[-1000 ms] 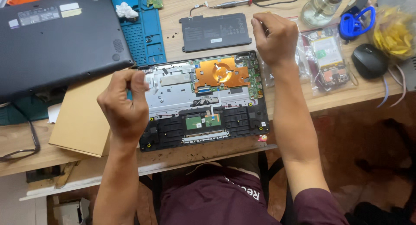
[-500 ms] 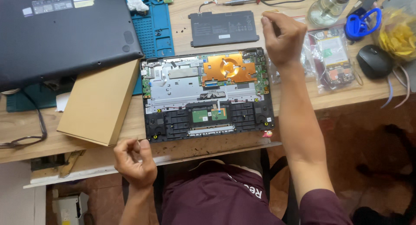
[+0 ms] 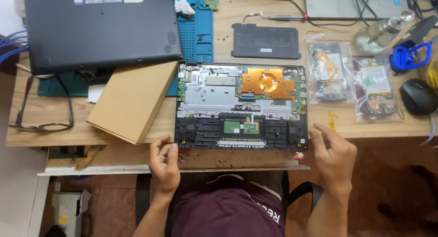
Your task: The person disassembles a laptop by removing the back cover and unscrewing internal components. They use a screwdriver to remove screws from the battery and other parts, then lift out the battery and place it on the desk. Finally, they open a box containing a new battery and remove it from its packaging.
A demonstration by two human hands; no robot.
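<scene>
An opened laptop base (image 3: pixel 241 107) lies on the wooden table, its circuit board and an orange heat-sink cover (image 3: pixel 266 82) exposed. My left hand (image 3: pixel 164 161) rests at the near left corner of the base, fingers loosely curled and holding nothing that I can see. Just off the near right corner hovers my right hand (image 3: pixel 333 151), fingers spread and empty. A flat black battery (image 3: pixel 266 41) lies beyond the base.
A dark laptop bottom cover (image 3: pixel 100 27) lies at the far left over a blue work mat (image 3: pixel 196 31). A tan cardboard box (image 3: pixel 133 100) sits left of the base. Eyeglasses (image 3: pixel 43 107), bagged parts (image 3: pixel 329 72), a black mouse (image 3: pixel 417 96) and a glass bottle (image 3: pixel 378 34) lie around.
My right hand came back from the far side of the table to the base's near right corner. My left hand shifted right to the near left corner.
</scene>
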